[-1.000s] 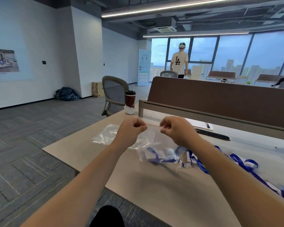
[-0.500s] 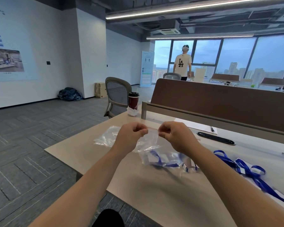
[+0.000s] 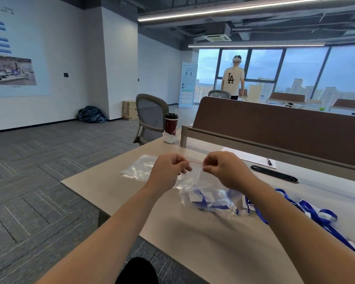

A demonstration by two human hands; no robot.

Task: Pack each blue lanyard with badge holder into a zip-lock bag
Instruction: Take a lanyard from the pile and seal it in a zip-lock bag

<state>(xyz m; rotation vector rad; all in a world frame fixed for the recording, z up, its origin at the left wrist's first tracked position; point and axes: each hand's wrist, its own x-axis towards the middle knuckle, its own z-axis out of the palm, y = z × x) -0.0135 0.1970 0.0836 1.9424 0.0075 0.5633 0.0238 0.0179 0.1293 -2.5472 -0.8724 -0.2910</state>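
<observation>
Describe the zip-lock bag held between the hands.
The zip-lock bag is clear, thin, crinkled plastic with a red seal strip along its top. The left hand and right hand each pinch that strip, stretched nearly level between them. It hangs down, its bottom seemingly resting on the table, with a blue lanyard inside.

Dark red lidded cup beside crumpled tissue, grey mesh chair, pen on paper
</observation>
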